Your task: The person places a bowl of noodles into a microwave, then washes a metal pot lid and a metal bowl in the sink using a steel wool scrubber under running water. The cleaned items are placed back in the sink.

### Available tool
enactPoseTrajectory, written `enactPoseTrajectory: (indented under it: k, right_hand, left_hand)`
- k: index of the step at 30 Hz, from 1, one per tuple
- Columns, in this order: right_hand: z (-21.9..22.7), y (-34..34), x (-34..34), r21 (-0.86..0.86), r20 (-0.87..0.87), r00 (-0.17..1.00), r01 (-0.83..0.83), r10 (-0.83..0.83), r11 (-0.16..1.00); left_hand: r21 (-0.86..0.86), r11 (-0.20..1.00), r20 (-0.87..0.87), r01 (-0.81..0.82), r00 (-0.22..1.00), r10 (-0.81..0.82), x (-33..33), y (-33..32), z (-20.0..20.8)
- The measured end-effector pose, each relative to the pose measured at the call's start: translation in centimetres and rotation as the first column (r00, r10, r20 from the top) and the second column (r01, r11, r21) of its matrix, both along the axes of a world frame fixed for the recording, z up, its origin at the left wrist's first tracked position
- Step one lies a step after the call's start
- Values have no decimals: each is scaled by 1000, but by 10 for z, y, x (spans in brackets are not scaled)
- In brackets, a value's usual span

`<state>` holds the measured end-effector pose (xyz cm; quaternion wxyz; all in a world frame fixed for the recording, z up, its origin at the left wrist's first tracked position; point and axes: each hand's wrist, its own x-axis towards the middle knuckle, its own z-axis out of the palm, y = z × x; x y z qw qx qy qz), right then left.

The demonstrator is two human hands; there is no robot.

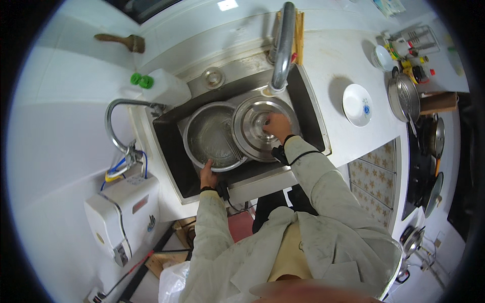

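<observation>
A wide steel basin (209,134) with what looks like water in it sits in the left part of the sink (174,164). My left hand (208,177) grips its near rim, thumb on the inner side and the other fingers hidden below. A round steel pot lid (257,146) with ringed ridges overlaps the basin's right side, under the tap spout. At the lid's centre, the fingers of my right hand (278,127) close around its knob, which they partly cover.
A steel tap (284,48) arches over the sink's back right. On the right counter stand a white bowl (357,105), a steel pot (404,97) and several bottles. At left are a white jug (166,90), a second curved tap (112,121) and a white wall unit (121,207).
</observation>
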<state>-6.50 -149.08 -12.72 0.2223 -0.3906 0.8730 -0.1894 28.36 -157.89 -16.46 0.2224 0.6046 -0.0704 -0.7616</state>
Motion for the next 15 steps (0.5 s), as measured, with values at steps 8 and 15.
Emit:
enactPoseTrajectory:
  k: [8,15]
  right_hand:
    - [-40,1,7,53,-15,1000,28,-27,998]
    - [-41,9,3,-15,231,973,-24,27,1000]
  left_hand:
    - [-70,965,327,252,920,-217,11,-7,1]
    - [-135,798,444,587,756,-481,35,-10,-8]
